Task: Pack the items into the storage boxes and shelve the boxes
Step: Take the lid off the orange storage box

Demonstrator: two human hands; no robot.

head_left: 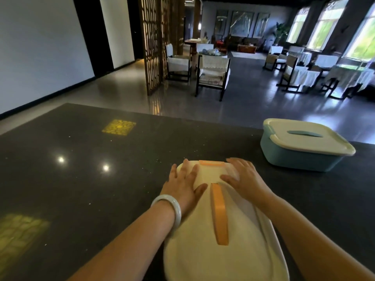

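At the left of the frame the dark polished worktop shows only reflections of lamps and yellow lattice light. Lower centre, the left hand lies flat, fingers straight, on the far left corner of the cream lid of the nearer storage box. An orange handle runs along the lid's middle and an orange clasp sits at its far edge. The right hand presses flat on the far right corner, fingers spread. The box looks like stiff, smooth plastic, probably light and a little slippery; the handle or the rim under the lid seem the surest places to hold. At middle right, well apart, a blue storage box with a pale lid and blue handle stands closed on the worktop.
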